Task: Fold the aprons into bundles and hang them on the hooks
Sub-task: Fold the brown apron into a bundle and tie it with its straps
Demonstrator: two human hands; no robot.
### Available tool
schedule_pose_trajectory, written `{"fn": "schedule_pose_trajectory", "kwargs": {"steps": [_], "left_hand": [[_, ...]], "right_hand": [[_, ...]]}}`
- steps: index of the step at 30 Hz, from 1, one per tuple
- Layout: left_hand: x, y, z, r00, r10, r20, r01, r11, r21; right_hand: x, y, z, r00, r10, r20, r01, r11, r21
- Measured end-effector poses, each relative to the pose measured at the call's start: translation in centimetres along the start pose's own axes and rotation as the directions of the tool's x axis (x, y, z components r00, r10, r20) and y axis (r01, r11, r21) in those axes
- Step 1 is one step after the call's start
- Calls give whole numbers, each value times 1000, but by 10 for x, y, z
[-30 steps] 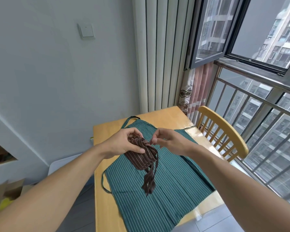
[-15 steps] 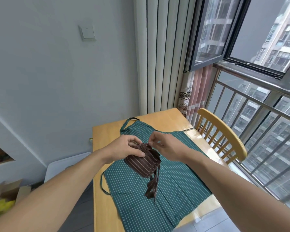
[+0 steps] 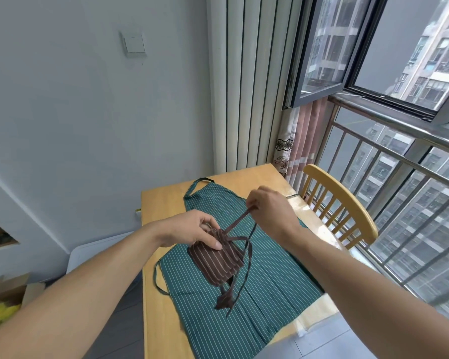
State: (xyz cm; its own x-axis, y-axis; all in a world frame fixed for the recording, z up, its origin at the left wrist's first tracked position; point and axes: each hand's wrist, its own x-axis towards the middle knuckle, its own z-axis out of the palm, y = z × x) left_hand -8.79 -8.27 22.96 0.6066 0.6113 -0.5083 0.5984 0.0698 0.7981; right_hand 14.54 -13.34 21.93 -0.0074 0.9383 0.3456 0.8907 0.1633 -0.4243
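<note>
— Two aprons are showing, and we are working on the brown apron bundle [image 3: 214,260], which is hanging just above the green apron [image 3: 259,281] that is lying flat on the surface [image 3: 163,203].

— Which hand is doing what?

— Our left hand [image 3: 189,230] is gripping the gathered top of the bundle, fingers and thumb curling round it. Our right hand [image 3: 268,207] is pinching the brown tie strap [image 3: 237,220] and drawing it taut, up and away from the bundle. Loose strap ends [image 3: 233,288] are dangling below.

— So we are tying it off?

— We are judging so: the folding of this one looks done, and the strap is being cinched around the neck. Next, we are thinking, the knot needs tightening while the left hand is keeping the folds from springing open, and a loop needs leaving for a hook. No hooks are showing from here.

— And the green one?

— Not yet folded, spreading across the surface, one edge hanging off the near side.

— Any containers?

— Only a cardboard box [image 3: 8,294] at the lower left, with something yellow [image 3: 0,314] inside; we cannot tell what it is.
</note>
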Motion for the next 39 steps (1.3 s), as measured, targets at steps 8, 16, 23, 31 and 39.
{"fn": "schedule_pose_trajectory", "kwargs": {"steps": [8,16,23,31,39], "left_hand": [[15,-20,1,892,-150,-426,74,979,-189],[21,-13,-19,900,-227,-371,-212,515,-830],[7,1,-16,974,-43,-221,-107,775,-622],[-7,13,-8,972,169,-165,-200,960,-194],[-17,23,-11,968,241,-61,-249,938,-241]], "right_hand": [[8,-4,-37,941,120,315,-217,931,294],[-49,-28,14,947,26,321,-243,713,657],[-56,-19,41,733,122,670,-338,919,202],[-12,-41,-80,693,2,721,-259,934,246],[7,-9,-38,816,-114,566,-90,943,319]]}}
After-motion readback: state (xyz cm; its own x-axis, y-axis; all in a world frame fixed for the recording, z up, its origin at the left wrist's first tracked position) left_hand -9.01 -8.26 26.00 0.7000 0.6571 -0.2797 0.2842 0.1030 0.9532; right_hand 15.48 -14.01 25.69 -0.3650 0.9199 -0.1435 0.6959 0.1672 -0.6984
